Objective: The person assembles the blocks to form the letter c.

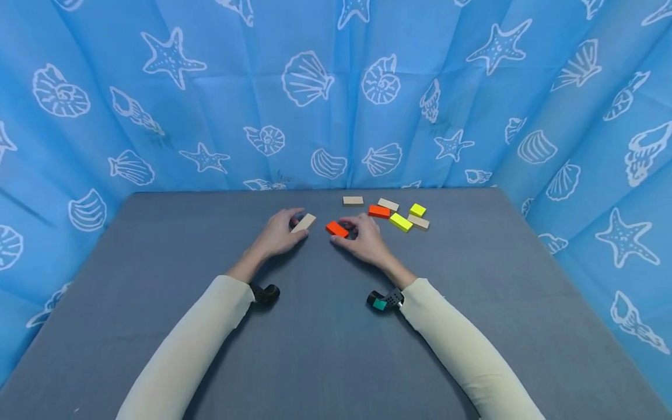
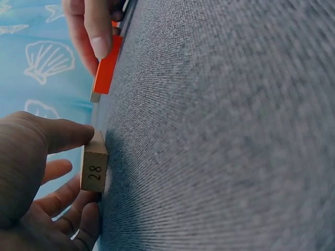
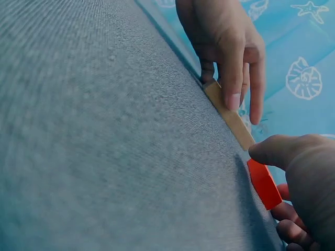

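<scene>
At the grey table (image 1: 325, 350), the left hand (image 1: 278, 233) is pinching a plain wooden block (image 1: 304, 223), whose long axis is running near-left to far-right. Just to its right, the right hand (image 1: 366, 239) is pinching a red block (image 1: 337, 229), slanting far-left to near-right; a gap is separating them. Farther right, loose blocks (image 1: 401, 222) are lying nearer the right hand.

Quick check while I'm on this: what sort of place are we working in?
Probably a makeshift recording corner: a blue seashell-print curtain hangs behind a grey fabric-topped table, and wrist-worn cameras suggest filming. The wider room is out of view.
</scene>
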`<action>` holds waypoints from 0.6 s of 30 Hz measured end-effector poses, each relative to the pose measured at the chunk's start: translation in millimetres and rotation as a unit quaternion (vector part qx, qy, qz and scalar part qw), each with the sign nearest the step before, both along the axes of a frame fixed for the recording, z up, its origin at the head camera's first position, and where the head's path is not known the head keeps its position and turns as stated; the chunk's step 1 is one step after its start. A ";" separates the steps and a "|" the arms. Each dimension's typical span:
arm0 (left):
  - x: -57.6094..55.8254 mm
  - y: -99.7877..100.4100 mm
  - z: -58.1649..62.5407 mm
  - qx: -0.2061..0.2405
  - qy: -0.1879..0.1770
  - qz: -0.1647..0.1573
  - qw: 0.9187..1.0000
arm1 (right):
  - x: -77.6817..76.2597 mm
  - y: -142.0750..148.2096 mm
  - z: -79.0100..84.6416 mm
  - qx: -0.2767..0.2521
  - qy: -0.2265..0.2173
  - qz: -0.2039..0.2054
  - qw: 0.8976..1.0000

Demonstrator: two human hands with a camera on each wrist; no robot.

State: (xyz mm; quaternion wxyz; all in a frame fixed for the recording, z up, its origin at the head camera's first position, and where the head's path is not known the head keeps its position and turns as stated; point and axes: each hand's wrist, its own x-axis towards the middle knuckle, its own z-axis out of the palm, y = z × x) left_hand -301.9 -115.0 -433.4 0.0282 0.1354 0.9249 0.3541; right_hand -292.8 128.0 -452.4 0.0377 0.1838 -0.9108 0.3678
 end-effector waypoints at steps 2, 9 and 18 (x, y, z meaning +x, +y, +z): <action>0.1 0.1 0.0 -0.005 -0.005 0.002 1.000 | 0.3 0.2 -0.5 0.007 -0.001 0.000 1.000; 5.9 -1.6 -1.0 -0.007 -0.015 0.008 1.000 | 4.1 0.3 -2.8 0.009 0.010 0.000 1.000; 12.9 -14.3 3.3 -0.027 -0.010 -0.039 0.999 | 3.0 -0.7 -4.3 0.015 0.013 -0.010 1.000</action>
